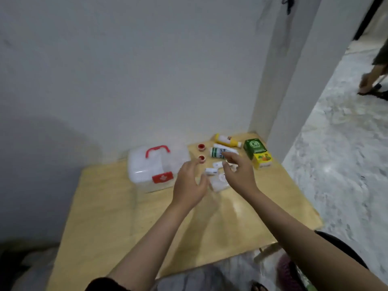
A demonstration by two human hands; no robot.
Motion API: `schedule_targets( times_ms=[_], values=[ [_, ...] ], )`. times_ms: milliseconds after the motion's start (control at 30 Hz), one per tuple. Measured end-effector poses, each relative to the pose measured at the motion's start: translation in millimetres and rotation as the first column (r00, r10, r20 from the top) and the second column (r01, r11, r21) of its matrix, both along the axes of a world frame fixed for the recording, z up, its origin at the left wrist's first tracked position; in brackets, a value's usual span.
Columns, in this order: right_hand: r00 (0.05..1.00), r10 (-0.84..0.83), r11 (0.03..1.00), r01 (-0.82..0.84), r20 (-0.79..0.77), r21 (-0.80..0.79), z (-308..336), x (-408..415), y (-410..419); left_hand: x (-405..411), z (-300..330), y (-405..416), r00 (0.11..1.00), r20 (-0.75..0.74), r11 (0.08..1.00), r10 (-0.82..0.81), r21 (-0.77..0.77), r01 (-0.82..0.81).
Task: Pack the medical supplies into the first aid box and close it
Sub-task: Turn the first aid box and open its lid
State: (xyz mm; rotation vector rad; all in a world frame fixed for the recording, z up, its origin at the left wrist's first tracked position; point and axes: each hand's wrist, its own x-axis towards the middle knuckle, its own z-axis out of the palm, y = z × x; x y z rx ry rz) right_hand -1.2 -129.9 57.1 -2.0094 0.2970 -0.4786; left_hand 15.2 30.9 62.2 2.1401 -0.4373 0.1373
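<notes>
A white translucent first aid box [155, 164] with a red handle and red latch stands shut on the wooden table [117, 206]. To its right lie two small red-capped jars [201, 147] [201, 158], a yellow bottle [226, 140], a white and green bottle [219, 153], a green and yellow carton [257, 153], small white packets [211, 171] and a clear pouch [219, 183]. My left hand [189, 185] hovers open just right of the box. My right hand [238, 173] hovers open over the small packets, holding nothing. The picture is blurred.
The table stands against a white wall, with a white pillar [294, 80] at its back right corner. Beyond, on a marbled floor, a person's foot in a sandal [371, 89] shows at the far right. A stool and cloth lie near my knees.
</notes>
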Motion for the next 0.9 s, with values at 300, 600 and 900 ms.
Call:
schedule_targets(
  times_ms=[300, 600, 900],
  values=[
    [0.896, 0.424, 0.862, -0.353, 0.134, -0.364, -39.1, 62.8, 67.1, 31.3, -38.3, 109.0, 0.892, 0.239, 0.912, 0.384, 0.053, -0.407],
    [0.835, 0.506, 0.783, -0.341, 0.214, -0.520, -79.7, 91.9, 71.0, 60.4, -93.5, 137.4, 0.890, 0.362, 0.919, 0.276, 0.173, -0.355],
    [0.826, 0.518, 0.776, -0.346, 0.221, -0.526, -77.3, 78.5, 80.5, 51.4, -91.6, 146.9, 0.844, 0.493, 0.904, 0.213, 0.228, -0.361]
  ],
)
